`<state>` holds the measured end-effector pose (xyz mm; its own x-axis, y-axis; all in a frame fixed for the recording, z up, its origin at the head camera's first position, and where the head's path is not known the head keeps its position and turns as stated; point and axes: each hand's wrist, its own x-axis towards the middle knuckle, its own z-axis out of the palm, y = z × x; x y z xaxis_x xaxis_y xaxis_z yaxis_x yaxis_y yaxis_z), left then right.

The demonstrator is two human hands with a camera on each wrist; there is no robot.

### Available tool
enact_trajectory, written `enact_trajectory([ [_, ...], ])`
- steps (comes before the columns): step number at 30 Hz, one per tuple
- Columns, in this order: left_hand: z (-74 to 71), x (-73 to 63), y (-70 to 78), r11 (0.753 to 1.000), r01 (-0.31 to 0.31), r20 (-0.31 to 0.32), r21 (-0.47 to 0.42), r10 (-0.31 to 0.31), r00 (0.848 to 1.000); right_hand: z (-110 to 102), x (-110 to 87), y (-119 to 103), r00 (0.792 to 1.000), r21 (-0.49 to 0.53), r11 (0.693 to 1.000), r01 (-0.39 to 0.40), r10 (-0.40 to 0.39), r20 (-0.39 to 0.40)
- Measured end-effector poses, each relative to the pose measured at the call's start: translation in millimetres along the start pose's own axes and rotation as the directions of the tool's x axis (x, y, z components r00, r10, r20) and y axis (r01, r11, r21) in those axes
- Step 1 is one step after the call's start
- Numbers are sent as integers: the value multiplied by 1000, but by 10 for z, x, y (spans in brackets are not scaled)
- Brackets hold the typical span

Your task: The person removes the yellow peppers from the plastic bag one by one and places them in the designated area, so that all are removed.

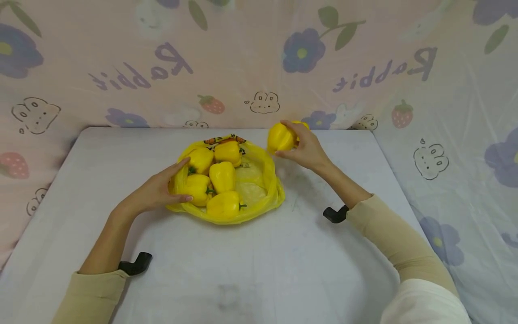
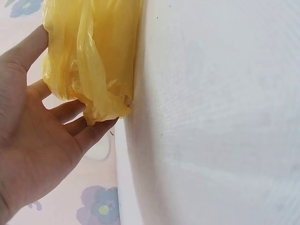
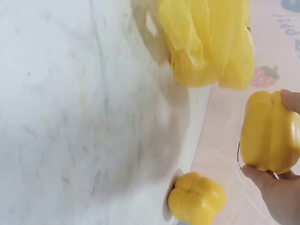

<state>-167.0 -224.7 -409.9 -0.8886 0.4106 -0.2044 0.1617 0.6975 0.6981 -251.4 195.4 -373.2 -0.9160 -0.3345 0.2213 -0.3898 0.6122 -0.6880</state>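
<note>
A yellow plastic bag (image 1: 279,194) stands on the table with its mouth spread wide. Several yellow bell peppers (image 1: 222,177) lie inside it, mostly toward its left side. My left hand (image 1: 155,191) rests against the bag's left side, and in the left wrist view its extended fingers touch the crinkled plastic (image 2: 89,61). Off the bag's right rim, my right hand (image 1: 305,148) holds a yellow bell pepper (image 1: 280,137) between thumb and fingers, above the table. Another bell pepper (image 3: 197,199) sits on the table, mostly hidden behind the right hand in the head view.
The white table (image 1: 259,270) ends at a patterned cloth backdrop (image 1: 243,54) behind, which also hangs along the sides. Black angled pieces stick out at the left wrist (image 1: 137,264) and the right wrist (image 1: 335,214).
</note>
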Motion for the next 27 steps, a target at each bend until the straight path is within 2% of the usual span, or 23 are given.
enact_trajectory([
  [12,0,-1,43,1000,2,2,10,-2,1000,-192,104,256,999,119,992,-35,39,-36],
  [18,-6,3,27,1000,-7,9,0,7,1000,-276,134,382,996,125,989,-75,81,-45],
  [27,-17,-6,29,1000,-2,16,-14,3,1000,-421,153,552,990,68,991,-117,122,-74],
])
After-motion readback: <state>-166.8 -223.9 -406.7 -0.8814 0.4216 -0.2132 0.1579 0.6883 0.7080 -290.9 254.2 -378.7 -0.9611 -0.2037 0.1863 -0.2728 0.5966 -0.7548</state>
